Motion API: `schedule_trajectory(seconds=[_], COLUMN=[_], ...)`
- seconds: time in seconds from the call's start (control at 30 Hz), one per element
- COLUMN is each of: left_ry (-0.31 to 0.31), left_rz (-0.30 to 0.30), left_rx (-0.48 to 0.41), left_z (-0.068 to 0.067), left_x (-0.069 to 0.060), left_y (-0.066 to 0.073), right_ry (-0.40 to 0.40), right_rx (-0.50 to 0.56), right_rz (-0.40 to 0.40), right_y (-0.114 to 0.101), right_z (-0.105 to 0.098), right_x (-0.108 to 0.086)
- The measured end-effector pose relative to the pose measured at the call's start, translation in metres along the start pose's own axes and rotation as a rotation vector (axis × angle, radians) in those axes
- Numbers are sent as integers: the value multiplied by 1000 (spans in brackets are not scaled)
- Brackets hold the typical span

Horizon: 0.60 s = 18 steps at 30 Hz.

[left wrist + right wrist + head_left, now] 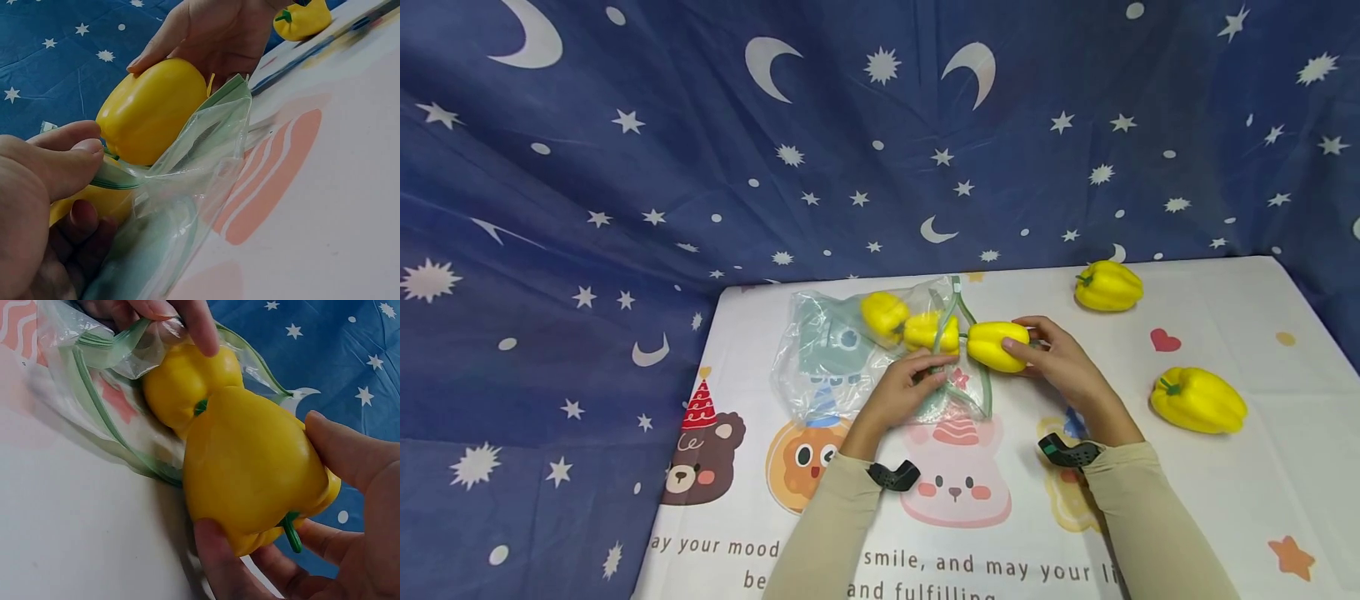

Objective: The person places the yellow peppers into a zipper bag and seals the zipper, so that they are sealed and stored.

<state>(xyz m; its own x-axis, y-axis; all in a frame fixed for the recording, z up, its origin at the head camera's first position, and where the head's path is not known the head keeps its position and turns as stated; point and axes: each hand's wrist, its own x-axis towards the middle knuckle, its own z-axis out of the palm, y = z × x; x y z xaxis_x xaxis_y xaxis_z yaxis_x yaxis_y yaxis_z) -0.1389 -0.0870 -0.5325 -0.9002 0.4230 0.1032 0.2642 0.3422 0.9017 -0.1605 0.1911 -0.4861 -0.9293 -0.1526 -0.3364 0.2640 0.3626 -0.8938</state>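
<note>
A clear zip bag (790, 358) with a green zip edge lies on the table, its mouth turned to the right. Two yellow bell peppers are in it, one deeper (883, 314) and one (925, 331) just inside the mouth. My left hand (904, 390) pinches the bag's green edge between thumb and finger, seen closely in the left wrist view. At the mouth, my right hand (1063, 367) grips another yellow bell pepper (250, 465) by its sides. Its green stem points back toward the right palm, and its far end meets the bag opening.
Two more yellow bell peppers lie on the right of the table, one near the back (1108, 286) and one nearer (1198, 401). A white tablecloth (1292, 467) with printed cartoon animals covers the table. Behind and to the left hangs a blue curtain (850, 133) with stars and moons.
</note>
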Motion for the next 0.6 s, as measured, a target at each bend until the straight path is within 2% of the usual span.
schedule_trajectory(seconds=[0.23,0.33,0.47,0.6], left_ry=[3,-2,-36,-68], left_rz=[7,18,53,72], left_rx=[-7,-20,-31,-27], left_z=[2,3,4,5], left_x=[0,-1,-1,-1], left_y=[0,1,1,2], right_ry=[5,10,22,50], right_rx=[37,18,-25,0], right_rz=[-10,-12,-25,-19], right_y=[-1,-2,-7,-10], right_z=[4,8,18,26], right_x=[2,4,10,15])
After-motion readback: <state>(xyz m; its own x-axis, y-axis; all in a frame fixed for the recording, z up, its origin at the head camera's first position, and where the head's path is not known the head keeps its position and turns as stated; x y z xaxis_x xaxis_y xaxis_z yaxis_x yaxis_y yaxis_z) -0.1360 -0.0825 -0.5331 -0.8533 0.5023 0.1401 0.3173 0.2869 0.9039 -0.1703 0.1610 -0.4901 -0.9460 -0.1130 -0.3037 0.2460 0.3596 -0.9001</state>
